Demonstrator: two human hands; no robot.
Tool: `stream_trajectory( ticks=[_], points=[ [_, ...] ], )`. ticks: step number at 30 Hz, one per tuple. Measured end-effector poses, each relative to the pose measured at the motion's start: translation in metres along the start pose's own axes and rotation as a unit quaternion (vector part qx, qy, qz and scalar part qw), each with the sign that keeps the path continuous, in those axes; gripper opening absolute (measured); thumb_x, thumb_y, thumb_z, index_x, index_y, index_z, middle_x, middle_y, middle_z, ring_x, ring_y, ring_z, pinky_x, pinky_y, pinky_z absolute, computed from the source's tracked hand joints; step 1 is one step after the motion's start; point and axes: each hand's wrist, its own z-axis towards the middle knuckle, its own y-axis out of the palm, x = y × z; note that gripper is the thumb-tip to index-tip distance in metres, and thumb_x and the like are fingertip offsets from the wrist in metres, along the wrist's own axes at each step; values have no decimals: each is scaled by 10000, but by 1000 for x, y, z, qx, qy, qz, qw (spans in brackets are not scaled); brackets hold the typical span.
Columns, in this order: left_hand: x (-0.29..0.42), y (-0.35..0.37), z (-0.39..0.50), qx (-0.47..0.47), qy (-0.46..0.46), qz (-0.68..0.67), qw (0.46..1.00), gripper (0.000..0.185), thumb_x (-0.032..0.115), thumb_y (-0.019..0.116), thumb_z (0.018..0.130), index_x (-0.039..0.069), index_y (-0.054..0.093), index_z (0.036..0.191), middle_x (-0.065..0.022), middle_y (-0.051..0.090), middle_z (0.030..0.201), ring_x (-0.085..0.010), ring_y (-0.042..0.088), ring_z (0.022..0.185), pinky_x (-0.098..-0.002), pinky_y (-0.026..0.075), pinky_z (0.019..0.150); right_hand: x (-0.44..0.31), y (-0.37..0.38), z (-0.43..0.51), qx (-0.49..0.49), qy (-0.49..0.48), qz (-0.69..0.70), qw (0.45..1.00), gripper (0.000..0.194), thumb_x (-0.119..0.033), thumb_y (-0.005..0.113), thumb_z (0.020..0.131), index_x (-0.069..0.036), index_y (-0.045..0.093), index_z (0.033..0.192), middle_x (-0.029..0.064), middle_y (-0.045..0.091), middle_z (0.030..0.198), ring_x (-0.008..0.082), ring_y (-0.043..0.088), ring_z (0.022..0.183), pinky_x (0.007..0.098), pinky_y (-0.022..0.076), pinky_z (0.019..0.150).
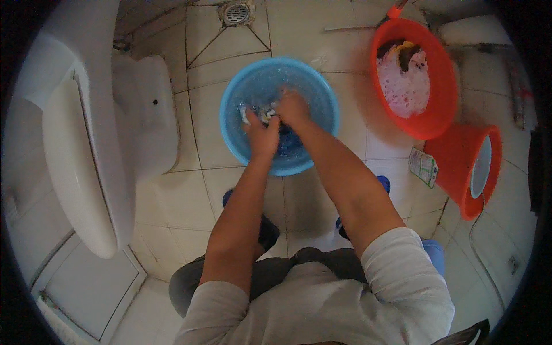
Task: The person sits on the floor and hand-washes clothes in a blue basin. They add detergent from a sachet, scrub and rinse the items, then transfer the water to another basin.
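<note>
A light blue plastic basin [331, 99] stands on the tiled floor in front of me, with water and dark, patterned wet cloth [288, 140] inside. My left hand [262, 133] is in the basin, its thumb and fingers around a bunched part of the cloth with light and yellowish patches. Beside it on the right, my right hand [294, 105] is curled and slightly blurred, its fingers at the same cloth. The fingertips of the right hand are partly hidden.
At the upper right, a red basin [444, 86] holds foamy water and dark cloth. Below it are a tipped red bucket [448, 159] and a printed packet [423, 167]. A white toilet [146, 116] stands left; a floor drain [236, 14] lies beyond the blue basin.
</note>
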Motion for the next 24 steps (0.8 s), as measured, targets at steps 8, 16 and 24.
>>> stream_trajectory(
  ticks=[8,16,24],
  points=[
    [37,-39,16,-244,-262,-548,756,787,750,563,992,192,531,1547,-105,590,1532,-375,575,1376,-614,447,1146,-14,-52,-41,-154,224,679,682,463,-357,743,956,-46,684,1293,154,728,1266,315,716,1117,506,565,1015],
    [52,-55,17,-250,-299,-534,750,750,714,589,993,183,579,1524,-127,612,1526,-397,595,1366,-607,474,1142,-14,-94,-88,-282,117,693,653,441,-289,758,915,-47,677,1275,134,731,1185,299,722,1098,495,577,1020],
    [14,-77,4,-413,-270,-613,617,731,687,553,1014,197,552,1557,-152,568,1573,-402,597,1363,-641,495,1117,-2,-95,-60,-147,-101,406,896,626,-164,800,836,-8,609,1412,159,651,1384,337,650,1259,462,536,1067]
  ],
)
